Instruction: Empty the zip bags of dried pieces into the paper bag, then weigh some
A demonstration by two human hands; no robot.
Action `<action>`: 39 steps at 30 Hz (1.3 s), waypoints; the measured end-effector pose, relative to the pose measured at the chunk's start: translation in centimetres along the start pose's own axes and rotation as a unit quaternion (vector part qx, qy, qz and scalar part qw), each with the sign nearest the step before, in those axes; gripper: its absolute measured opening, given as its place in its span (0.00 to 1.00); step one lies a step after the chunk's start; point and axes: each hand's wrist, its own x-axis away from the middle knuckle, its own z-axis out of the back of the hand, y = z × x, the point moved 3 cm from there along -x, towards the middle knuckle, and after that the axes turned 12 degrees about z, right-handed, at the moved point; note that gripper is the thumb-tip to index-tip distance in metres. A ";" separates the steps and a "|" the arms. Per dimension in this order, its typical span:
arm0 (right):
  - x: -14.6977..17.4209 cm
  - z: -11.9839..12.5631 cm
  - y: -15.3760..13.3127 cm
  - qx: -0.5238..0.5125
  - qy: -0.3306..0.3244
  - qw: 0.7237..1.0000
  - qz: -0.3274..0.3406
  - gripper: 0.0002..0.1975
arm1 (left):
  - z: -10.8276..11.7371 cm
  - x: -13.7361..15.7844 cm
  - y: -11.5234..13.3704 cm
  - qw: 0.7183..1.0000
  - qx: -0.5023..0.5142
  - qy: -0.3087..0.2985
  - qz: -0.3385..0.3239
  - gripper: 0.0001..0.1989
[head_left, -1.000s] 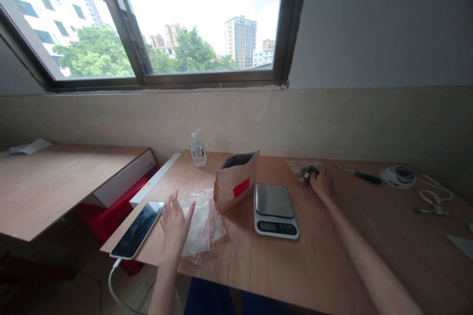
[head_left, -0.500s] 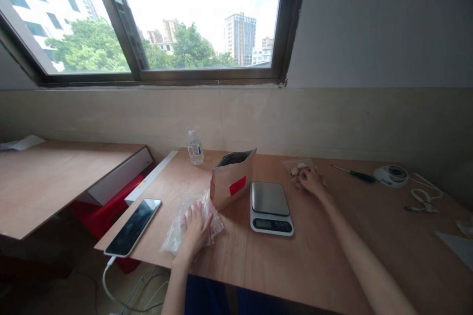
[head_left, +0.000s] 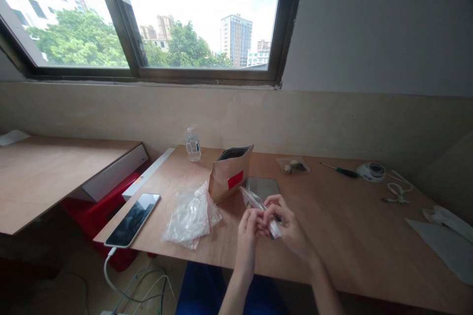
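A clear zip-top plastic bag (head_left: 252, 198) is pinched between my two hands, low over the front of the kitchen scale (head_left: 263, 185). My left hand (head_left: 249, 229) closes on its left edge, and my right hand (head_left: 286, 221) grips it from the right with curled fingers. Both hide most of the scale. Behind it a brown paper pouch (head_left: 225, 177) with a red label stands upright, its top gaping. More clear zip bags (head_left: 187, 216) lie in a loose pile left of my hands. Farther back rests a clear bag with several small pale and dark lumps (head_left: 294, 166).
A phone (head_left: 133, 220) on a charging cable lies at the left edge, with a water bottle (head_left: 192, 145) at the back. On the right are a screwdriver (head_left: 344, 172), a white dome camera (head_left: 371, 172) with its cord (head_left: 397, 192), and a white sheet (head_left: 441, 246).
My left hand has left the bag pile and my right hand has let go of the bag of lumps. They have come together at the scale, holding a clear bag.
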 end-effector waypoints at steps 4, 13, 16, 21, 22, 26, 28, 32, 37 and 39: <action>1.3 -3.6 -0.7 -0.122 0.069 0.988 -0.066 0.10 | 2.2 -0.2 -0.9 0.996 0.067 0.052 0.026 0.18; 1.8 -6.3 -0.7 -0.186 0.070 0.977 -0.074 0.08 | 4.8 -0.1 1.8 0.981 0.159 0.023 0.104 0.10; 2.2 -6.1 -0.6 -0.183 0.064 0.978 -0.079 0.09 | 5.3 -0.4 1.8 0.984 0.135 -0.004 0.113 0.09; 2.5 -6.2 0.1 -0.166 0.095 0.974 -0.119 0.13 | 5.6 -0.5 1.6 0.996 0.052 0.040 0.060 0.14; 2.6 -6.4 0.4 -0.163 0.101 0.973 -0.128 0.14 | 5.5 -0.4 1.6 0.998 0.030 0.042 0.042 0.15; 3.0 -7.3 1.7 -0.151 0.124 0.969 -0.148 0.16 | 4.9 -0.3 1.2 0.998 -0.048 0.040 0.003 0.17; 3.4 -7.6 2.4 -0.161 0.124 0.965 -0.164 0.17 | 4.9 -0.3 0.6 0.996 -0.074 0.030 0.034 0.19; 3.7 -7.7 3.5 -0.159 0.104 0.965 -0.184 0.16 | 5.1 -0.3 -0.6 0.989 -0.108 0.036 0.094 0.21; 3.5 -7.4 4.3 -0.121 0.111 0.971 -0.175 0.14 | 5.2 -0.8 -0.9 0.985 -0.120 0.071 0.101 0.22; 3.4 -7.5 4.5 -0.094 0.124 0.973 -0.170 0.14 | 5.3 -1.0 -1.1 0.985 -0.120 0.078 0.094 0.23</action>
